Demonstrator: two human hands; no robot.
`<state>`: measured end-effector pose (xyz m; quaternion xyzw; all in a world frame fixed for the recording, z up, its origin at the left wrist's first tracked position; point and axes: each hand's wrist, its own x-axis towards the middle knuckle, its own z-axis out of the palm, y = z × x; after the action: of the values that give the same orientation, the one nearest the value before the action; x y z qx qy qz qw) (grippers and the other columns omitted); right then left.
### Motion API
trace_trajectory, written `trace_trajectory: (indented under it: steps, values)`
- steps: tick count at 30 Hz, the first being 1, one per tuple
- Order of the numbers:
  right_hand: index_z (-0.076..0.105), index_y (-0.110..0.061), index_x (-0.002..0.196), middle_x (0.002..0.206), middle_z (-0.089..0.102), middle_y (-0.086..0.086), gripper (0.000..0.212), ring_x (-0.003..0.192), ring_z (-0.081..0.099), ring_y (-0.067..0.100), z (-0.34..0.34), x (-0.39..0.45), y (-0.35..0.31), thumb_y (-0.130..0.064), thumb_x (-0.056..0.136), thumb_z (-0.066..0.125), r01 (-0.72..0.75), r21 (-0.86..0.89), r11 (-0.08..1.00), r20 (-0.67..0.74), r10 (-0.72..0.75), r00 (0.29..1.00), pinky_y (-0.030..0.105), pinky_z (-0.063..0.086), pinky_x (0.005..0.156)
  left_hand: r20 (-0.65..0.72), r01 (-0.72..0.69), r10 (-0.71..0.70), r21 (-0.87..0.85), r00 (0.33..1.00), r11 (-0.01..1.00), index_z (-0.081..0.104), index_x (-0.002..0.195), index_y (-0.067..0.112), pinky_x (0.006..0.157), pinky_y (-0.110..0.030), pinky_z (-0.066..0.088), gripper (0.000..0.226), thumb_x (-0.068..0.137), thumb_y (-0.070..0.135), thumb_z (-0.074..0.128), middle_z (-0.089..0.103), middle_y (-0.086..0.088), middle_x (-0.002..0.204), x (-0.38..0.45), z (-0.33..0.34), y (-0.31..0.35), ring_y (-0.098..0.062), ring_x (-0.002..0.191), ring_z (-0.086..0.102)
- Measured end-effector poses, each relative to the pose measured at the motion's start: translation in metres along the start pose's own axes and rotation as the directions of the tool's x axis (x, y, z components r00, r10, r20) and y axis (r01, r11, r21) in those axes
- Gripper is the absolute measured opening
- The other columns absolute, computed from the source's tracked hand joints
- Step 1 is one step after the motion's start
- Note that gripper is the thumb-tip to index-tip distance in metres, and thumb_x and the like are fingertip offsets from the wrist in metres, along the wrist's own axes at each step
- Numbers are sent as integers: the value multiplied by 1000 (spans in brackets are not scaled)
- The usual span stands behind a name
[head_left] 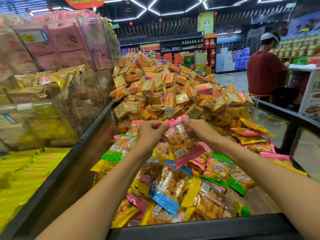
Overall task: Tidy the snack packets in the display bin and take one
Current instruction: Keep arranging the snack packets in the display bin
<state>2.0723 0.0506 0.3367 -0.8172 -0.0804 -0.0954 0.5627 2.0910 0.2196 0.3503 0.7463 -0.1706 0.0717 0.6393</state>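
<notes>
Both hands [170,131] pinch pink packet [181,141] top; hangs roughly vertical.

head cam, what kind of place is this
Most likely a grocery or snack shop: open display bin heaped with loose snack packets, clear bins of wrapped biscuits, stocked shelves behind. Both hands hold a pink-edged packet.

The packet [181,142] is clear, glossy plastic film with pink ends and a white paper-like barcode label. The packets [173,191] heaped below shine the same way. The bin [199,229] has a matt black rim and a wood-grain floor. A clear, smooth plastic divider [270,122] stands behind it.
</notes>
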Motion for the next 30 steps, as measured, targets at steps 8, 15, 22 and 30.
trace_trajectory:
  steps: [8, 15, 22, 30]
  values:
    - [33, -19, 145, 149, 41, 0, 98, 135, 41, 18, -6, -3, 4, -27, 65, 87, -135, -159, 978, 394, 189, 900, 33, 31, 113, -159, -54, 72, 112, 985, 992, 69, 69, 3, 50, -19, 35, 29, 91, 21, 63, 44, 3, 50, 7, -9, -2, -2, 44, 38]
    - [40, 3, 139, 146, 40, 12, 76, 133, 42, 30, -11, -7, -6, 4, 72, 76, -165, -44, 985, 314, 171, 934, 18, 55, 72, -85, 81, -88, -82, 992, 993, 56, 111, 6, 52, -15, 51, 35, 91, 34, 60, 61, -1, 82, 7, -9, 9, -10, 67, 58]
    - [59, -4, 110, 111, 63, 12, 41, 89, 70, 22, -17, -7, -15, 18, 76, 64, -228, 272, 935, 245, 162, 956, 24, 58, 66, 341, 63, -139, 225, 930, 972, 61, 102, 2, 57, -11, 46, 35, 76, 20, 77, 63, 1, 85, -4, -1, 10, -4, 73, 60]
    - [61, -8, 103, 84, 75, 1, 22, 78, 72, 14, -16, -7, -22, 4, 84, 62, -236, 398, 886, 237, 149, 960, 24, 58, 65, 316, 40, -129, 275, 940, 961, 63, 91, 3, 54, -13, 45, 30, 68, 1, 81, 64, -10, 85, -3, -6, 4, -15, 73, 58]
